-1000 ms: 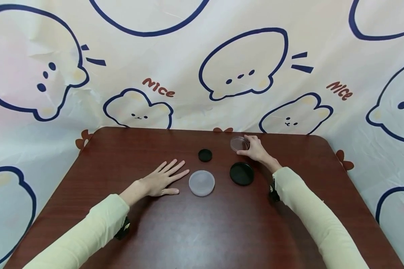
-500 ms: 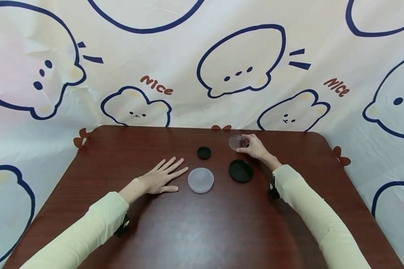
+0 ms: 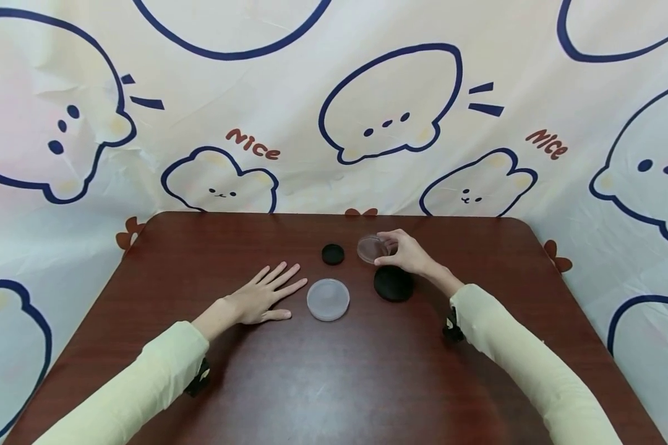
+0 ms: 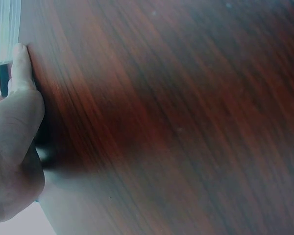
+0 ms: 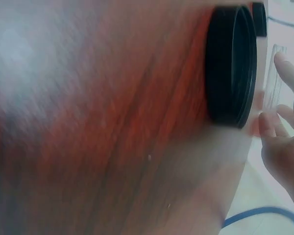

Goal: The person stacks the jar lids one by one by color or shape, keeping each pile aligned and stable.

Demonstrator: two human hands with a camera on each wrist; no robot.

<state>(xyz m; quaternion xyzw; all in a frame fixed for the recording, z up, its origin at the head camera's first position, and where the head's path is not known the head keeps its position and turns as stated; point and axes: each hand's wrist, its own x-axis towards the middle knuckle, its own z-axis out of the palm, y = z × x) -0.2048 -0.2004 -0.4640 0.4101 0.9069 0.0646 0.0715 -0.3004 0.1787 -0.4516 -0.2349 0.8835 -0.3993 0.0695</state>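
Note:
My right hand pinches a clear, shallow round dish by its right edge. In the right wrist view this clear dish appears raised off the table, between fingers and thumb. Just below that hand in the head view sits a large black round dish; the right wrist view shows its raised rim. My left hand rests palm down on the table, fingers spread, holding nothing. To its right, close to the fingertips, lies a frosted, translucent round disc. A small black round dish stands behind it.
The dark brown wooden table has rounded far corners. A pale curtain with blue cartoon outlines hangs behind the table and along both sides.
My right hand has carried the clear dish left and slightly nearer, away from the far edge toward the small black dish. The left hand stays put. The head view has shifted slightly.

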